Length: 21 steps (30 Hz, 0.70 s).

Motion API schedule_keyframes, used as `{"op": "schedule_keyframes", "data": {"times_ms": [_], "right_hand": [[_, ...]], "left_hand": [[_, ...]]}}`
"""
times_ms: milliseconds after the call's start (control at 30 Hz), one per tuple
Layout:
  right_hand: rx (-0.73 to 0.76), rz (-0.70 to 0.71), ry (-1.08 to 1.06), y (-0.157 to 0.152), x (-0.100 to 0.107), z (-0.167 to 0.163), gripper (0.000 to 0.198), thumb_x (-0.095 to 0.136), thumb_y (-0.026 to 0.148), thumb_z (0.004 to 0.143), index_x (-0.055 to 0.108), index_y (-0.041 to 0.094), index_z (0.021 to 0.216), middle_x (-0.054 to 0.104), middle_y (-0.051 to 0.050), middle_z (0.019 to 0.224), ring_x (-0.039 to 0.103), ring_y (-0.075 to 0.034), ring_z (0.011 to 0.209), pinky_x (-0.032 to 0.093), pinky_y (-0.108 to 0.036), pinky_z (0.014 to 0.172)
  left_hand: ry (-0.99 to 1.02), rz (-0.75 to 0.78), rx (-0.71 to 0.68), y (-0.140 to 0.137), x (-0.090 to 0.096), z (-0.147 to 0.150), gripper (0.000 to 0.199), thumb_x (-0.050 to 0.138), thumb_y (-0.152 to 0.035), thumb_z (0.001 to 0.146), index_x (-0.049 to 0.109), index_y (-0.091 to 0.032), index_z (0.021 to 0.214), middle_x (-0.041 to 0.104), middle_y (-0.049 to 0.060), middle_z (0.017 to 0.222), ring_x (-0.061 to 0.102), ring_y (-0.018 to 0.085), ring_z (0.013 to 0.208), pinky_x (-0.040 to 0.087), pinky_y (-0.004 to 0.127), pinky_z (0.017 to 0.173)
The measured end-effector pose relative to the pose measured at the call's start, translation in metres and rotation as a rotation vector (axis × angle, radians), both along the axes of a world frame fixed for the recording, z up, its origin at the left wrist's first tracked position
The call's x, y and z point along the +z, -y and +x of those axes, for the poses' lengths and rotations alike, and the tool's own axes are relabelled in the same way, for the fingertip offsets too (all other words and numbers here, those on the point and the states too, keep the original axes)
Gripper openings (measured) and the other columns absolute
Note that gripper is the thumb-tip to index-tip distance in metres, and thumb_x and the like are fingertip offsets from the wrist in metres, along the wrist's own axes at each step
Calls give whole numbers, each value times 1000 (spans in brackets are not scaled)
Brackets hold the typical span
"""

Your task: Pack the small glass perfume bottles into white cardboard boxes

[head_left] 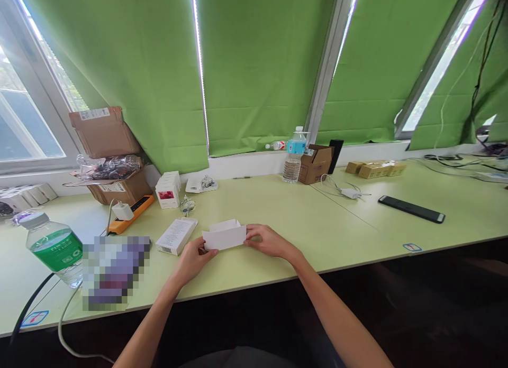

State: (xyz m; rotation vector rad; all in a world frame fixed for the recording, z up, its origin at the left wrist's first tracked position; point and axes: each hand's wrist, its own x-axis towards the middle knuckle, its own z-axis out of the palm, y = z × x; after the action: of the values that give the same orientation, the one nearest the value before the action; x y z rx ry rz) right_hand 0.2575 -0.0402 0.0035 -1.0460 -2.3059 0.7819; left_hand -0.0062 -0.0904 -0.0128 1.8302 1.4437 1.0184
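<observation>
A small white cardboard piece with folded-up walls (pixel 224 238), like an inner box tray, is held low over the green table in front of me. My left hand (pixel 195 259) pinches its left end between thumb and fingers. At the opposite end, my right hand (pixel 266 240) grips the right edge the same way. Just left of my left hand lies a flat white printed box (pixel 177 236) with a barcode on its near side. Behind that box sits a small clear-wrapped item (pixel 187 204), too small to make out.
White boxes (pixel 168 190) stand in a row at the back. An orange power strip (pixel 130 214), a green-labelled bottle (pixel 55 249) and a pixelated object (pixel 115 273) are on the left. A blue-labelled bottle (pixel 294 155), a brown carton (pixel 315 164) and a black phone-like slab (pixel 411 208) are rightward.
</observation>
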Motion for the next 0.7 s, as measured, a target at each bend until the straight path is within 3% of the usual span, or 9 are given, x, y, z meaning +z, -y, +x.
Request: {"op": "schedule_keyframes", "data": {"times_ms": [133, 400, 700], "right_hand": [[-37, -35, -19, -3, -4, -2, 24, 54, 36, 85, 72, 19, 88, 66, -5, 111, 61, -22, 97, 46, -32, 87], [-90, 25, -82, -7, -13, -12, 26, 53, 35, 84, 73, 19, 91, 69, -6, 103, 62, -22, 90, 47, -32, 83], [-151, 21, -157, -9, -18, -18, 23, 56, 36, 82, 69, 17, 83, 71, -5, 87, 64, -20, 82, 49, -32, 78]], "left_hand": [[42, 2, -30, 0, 3, 0, 38, 60, -41, 76, 59, -18, 106, 66, 4, 84, 57, 17, 70, 40, 26, 60], [-17, -43, 101, -2, 2, -1, 44, 55, -51, 76, 52, -17, 104, 61, -1, 63, 52, 16, 55, 33, 25, 50], [1, -27, 132, -7, -7, -2, 59, 52, -53, 78, 43, -15, 122, 63, 0, 65, 53, 17, 55, 35, 27, 52]]}}
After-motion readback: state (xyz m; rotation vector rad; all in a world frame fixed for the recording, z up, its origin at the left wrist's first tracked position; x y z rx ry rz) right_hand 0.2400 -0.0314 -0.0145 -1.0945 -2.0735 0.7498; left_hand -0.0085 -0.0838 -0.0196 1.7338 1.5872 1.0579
